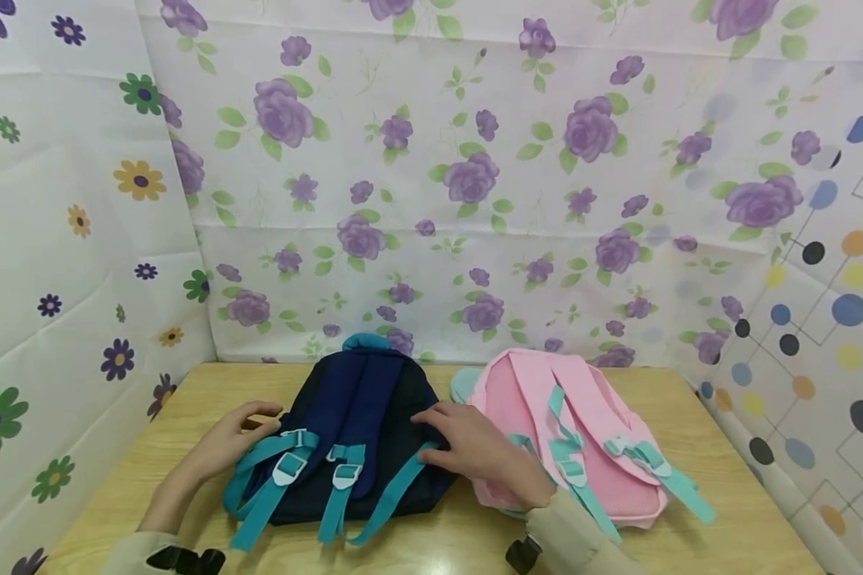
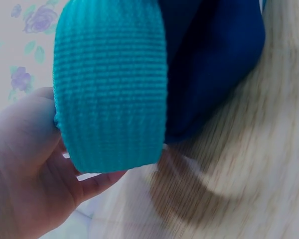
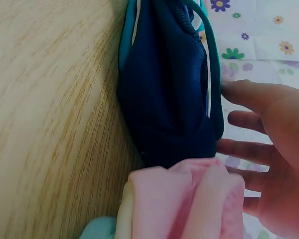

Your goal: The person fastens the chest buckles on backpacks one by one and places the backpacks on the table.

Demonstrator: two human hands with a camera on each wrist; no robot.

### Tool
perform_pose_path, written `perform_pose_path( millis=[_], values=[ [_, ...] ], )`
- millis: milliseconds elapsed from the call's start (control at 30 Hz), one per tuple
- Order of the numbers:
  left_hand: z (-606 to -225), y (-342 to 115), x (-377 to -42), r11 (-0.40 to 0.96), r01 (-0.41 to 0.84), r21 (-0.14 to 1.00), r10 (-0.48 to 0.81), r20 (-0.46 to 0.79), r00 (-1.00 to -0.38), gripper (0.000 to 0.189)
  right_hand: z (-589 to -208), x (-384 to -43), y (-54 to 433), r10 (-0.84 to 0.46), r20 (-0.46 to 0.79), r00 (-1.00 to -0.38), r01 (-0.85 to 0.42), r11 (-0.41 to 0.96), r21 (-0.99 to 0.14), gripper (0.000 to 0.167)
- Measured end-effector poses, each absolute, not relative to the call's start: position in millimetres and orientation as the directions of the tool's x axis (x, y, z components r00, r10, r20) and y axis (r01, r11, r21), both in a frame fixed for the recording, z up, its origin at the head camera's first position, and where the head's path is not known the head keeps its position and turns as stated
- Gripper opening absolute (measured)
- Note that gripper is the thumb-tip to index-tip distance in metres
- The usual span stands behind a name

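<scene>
A navy backpack (image 1: 338, 399) with teal webbing straps lies on the table, its shoulder straps facing up and its top toward the back wall. At its left edge is my left hand (image 1: 223, 443), fingers loosely bent beside the side strap. In the left wrist view, a broad teal strap (image 2: 109, 94) loops in front of that hand and hides part of the fingers. My right hand (image 1: 478, 447) rests at the bag's right edge, its thumb by the right teal strap (image 1: 399, 495). The right wrist view shows these fingers (image 3: 251, 149) spread apart.
Close on the right lies a pink backpack (image 1: 503, 391), also straps up, with loose teal strap ends and white buckles. A pale teal round piece (image 1: 463, 384) shows at its upper left. Flowered cloth (image 1: 431, 184) hangs behind the wooden table (image 1: 733, 479).
</scene>
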State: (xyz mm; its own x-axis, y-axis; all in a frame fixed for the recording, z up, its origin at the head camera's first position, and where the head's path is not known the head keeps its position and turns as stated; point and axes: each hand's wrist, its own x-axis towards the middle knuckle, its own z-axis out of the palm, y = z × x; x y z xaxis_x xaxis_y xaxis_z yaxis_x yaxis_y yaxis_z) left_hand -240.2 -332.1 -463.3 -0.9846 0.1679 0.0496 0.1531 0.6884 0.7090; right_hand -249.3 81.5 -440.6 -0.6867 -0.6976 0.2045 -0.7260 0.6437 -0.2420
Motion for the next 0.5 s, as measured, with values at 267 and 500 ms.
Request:
perform_pose_path(
  millis=[267,500],
  values=[
    [-465,-331,-243,0.689,0.136,0.712,0.208,-0.014,-0.978,0.057,-444,-248,72,-0.686,0.069,-0.725,-0.673,0.683,-0.283,0.057],
    [-464,-331,-243,0.685,0.129,0.717,0.239,-0.055,-0.969,0.062,-444,-246,69,-0.676,0.023,-0.736,-0.645,0.691,-0.326,0.058]
  ],
)
